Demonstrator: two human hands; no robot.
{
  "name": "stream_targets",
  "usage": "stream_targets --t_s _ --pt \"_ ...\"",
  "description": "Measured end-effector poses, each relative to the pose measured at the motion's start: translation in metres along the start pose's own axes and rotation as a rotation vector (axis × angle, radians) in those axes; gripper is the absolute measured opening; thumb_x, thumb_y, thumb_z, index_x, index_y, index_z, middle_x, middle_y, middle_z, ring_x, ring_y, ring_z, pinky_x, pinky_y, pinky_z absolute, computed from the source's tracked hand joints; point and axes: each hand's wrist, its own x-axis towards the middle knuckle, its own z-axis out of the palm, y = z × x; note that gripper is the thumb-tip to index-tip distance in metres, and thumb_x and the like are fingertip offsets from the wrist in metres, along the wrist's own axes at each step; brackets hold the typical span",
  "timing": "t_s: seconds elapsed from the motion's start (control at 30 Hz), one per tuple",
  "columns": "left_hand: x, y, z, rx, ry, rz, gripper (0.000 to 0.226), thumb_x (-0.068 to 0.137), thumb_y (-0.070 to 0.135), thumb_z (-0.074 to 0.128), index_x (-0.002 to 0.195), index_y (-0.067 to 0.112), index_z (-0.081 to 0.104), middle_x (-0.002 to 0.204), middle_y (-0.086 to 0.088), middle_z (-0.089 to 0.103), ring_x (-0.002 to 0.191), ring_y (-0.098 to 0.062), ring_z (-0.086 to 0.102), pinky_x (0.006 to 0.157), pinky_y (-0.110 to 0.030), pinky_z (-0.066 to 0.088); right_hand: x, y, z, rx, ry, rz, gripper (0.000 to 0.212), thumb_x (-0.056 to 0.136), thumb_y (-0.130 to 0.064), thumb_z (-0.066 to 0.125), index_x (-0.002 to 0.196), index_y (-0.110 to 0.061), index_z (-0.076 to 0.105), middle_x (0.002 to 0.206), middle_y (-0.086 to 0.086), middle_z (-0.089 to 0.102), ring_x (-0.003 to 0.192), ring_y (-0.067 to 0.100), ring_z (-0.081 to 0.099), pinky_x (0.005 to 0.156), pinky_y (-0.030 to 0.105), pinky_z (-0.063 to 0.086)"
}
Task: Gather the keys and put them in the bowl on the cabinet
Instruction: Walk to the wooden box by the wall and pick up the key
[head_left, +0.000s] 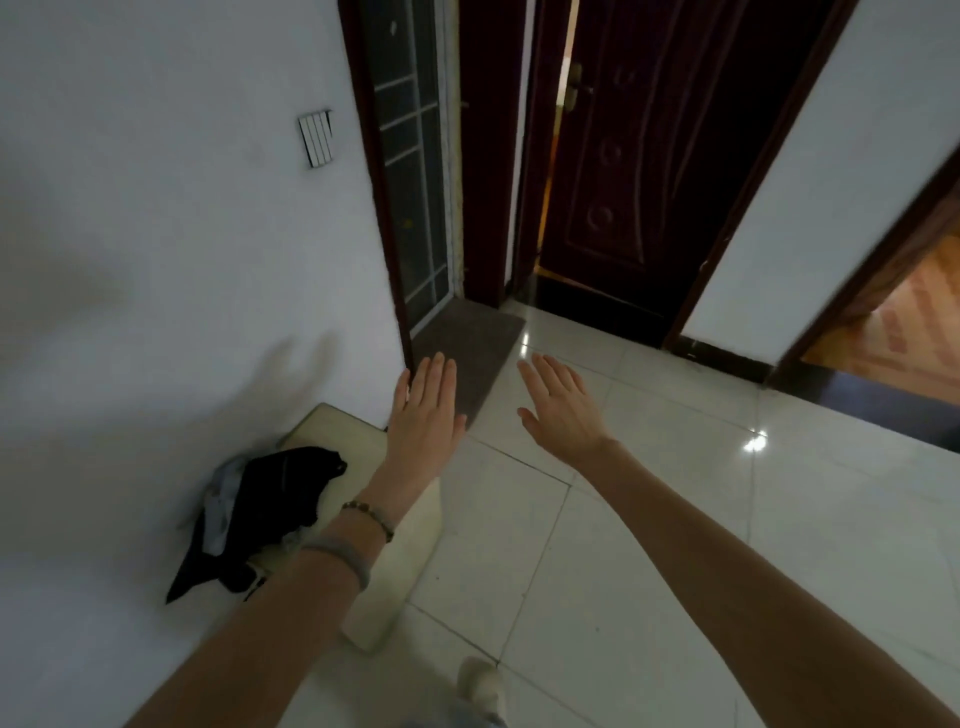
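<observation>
Left hand (423, 410) and right hand (561, 405) flat, empty, apart.

**Both hands out flat, holding nothing**

2 bare forearms reach forward from the bottom of the view. The left hand (423, 410) is flat, back up, its 4 fingers straight and pressed together, thumb slightly out to the side. The right hand (563, 405) is flat too, back up, fingers extended and close, thumb splayed inward. The hands sit side by side, apart. The left wrist wears 2 bracelets (363, 525).
</observation>
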Motion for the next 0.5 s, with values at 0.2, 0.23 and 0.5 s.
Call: stream_targets --t_s 0.2,0.23,0.5 --pt "0.057 -0.020 0.010 0.064 0.011 -0.079 0.068 0.084 0.034 0.061 0.138 0.002 0.034 0.144 -0.018 0.039 0.132 -0.031 0.036 0.110 -0.048 0.025 0.082 0.027 0.027 0.059 -0.018 -0.106 0.064 0.090 -0.027 0.050 0.142 -0.007 0.018 0.150 0.018 0.026 0.137 0.031 0.021 0.113 0.041 0.016" --pt "0.063 -0.025 0.014 0.072 0.031 -0.098 0.068 0.080 0.032 0.066 0.135 0.001 0.040 0.140 -0.019 0.045 0.128 -0.032 0.043 0.107 -0.049 0.031 0.094 0.030 0.032 0.068 -0.019 -0.121 0.063 0.090 -0.026 0.050 0.142 -0.007 0.019 0.150 0.018 0.026 0.137 0.030 0.021 0.113 0.041 0.016" --pt "0.118 -0.065 0.063 0.111 -0.069 -0.443 0.073 0.087 0.035 0.059 0.141 0.001 0.025 0.147 -0.019 0.032 0.136 -0.034 0.029 0.112 -0.049 0.020 0.226 0.045 0.087 0.175 -0.096 -0.405 0.060 0.087 -0.021 0.054 0.139 -0.004 0.028 0.146 0.021 0.033 0.135 0.033 0.029 0.110 0.044 0.023"
